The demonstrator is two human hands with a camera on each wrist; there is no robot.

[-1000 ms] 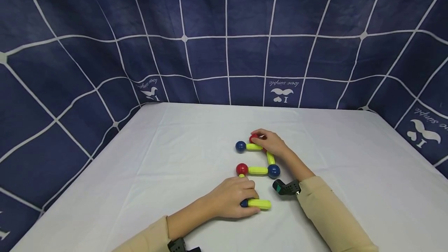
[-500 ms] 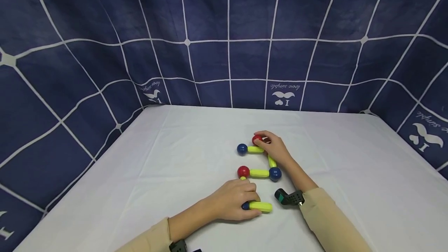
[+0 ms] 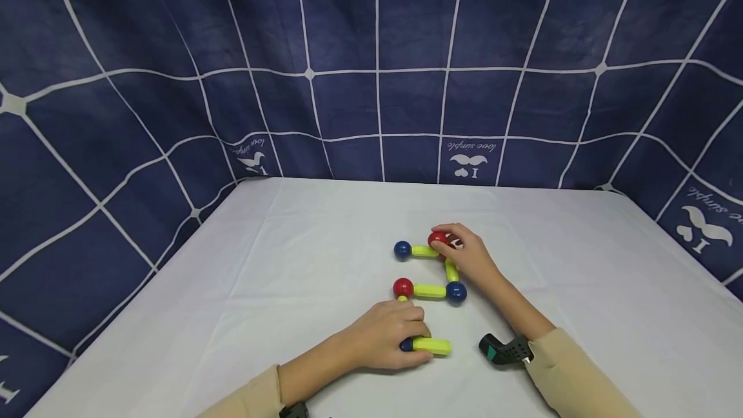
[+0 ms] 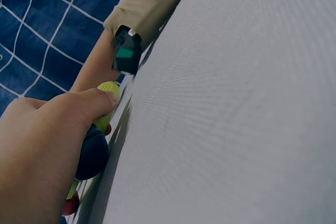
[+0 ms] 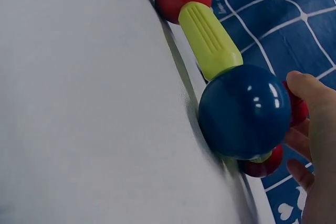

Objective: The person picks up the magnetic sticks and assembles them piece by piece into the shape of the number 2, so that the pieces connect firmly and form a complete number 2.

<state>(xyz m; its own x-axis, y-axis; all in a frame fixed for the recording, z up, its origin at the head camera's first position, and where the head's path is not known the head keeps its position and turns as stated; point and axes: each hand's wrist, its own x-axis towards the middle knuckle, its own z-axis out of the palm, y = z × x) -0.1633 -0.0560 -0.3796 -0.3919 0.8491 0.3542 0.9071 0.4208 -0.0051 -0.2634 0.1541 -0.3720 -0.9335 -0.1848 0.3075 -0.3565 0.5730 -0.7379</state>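
A zigzag chain of yellow-green magnetic sticks point(image 3: 429, 291) and balls lies on the white table. My left hand point(image 3: 386, 335) rests at its near end and holds a dark blue ball point(image 3: 406, 344) there, mostly covered by the fingers. From that ball a yellow-green stick point(image 4: 107, 109) points right, with the thumb against it in the left wrist view. At the far end my right hand point(image 3: 469, 257) pinches a red ball point(image 3: 438, 239). Another red ball point(image 5: 262, 165), part of the chain, sits just below it; whether they touch is hard to tell.
The chain also has a blue ball point(image 3: 456, 293) at its right bend, a red ball point(image 3: 403, 288) ahead of the left hand and a blue ball point(image 3: 402, 250) at the far left. A navy gridded curtain point(image 3: 371, 102) borders the white table point(image 3: 290, 244) at the back and sides.
My right hand has shifted right and slightly nearer with the pinched red ball, over the chain's far bend. The left hand keeps its hold. The head view has tilted a little.
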